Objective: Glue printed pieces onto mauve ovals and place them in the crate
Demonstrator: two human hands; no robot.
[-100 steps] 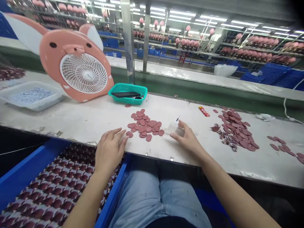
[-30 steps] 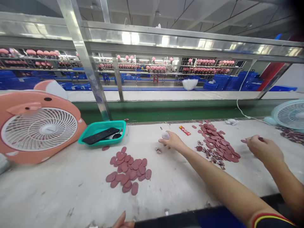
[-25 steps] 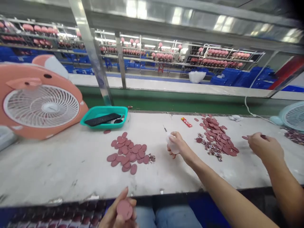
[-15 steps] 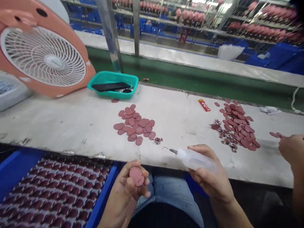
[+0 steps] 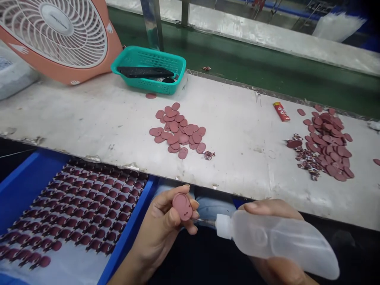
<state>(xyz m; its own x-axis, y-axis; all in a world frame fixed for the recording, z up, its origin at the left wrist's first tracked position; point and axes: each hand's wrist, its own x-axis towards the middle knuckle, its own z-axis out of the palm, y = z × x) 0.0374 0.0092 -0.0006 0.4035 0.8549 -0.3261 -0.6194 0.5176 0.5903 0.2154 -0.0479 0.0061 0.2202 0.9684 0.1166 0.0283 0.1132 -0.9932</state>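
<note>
Between the fingers of my left hand (image 5: 166,225) is a reddish-pink oval disc (image 5: 182,206) with small holes near its lower edge. My right hand (image 5: 276,209) is wrapped round a translucent squeeze bottle (image 5: 285,239), tilted on its side. Its thin metal needle tip (image 5: 206,222) points left and reaches the disc's lower right edge; whether it touches is hard to tell. On the table ahead lies a loose pile of similar discs (image 5: 178,132), beside a few small dark-and-white pieces (image 5: 209,155).
A blue crate (image 5: 102,273) at lower left holds rows of dark red parts. The green basket (image 5: 148,85) contains a black item. An orange fan (image 5: 113,51) stands at back left. To the right are another disc pile (image 5: 329,142) and a red wrapper (image 5: 281,111).
My view has tipped downward. My right hand has brought the bottle down and closer, its needle now beside the disc. The other person's hand at right has gone out of view.
</note>
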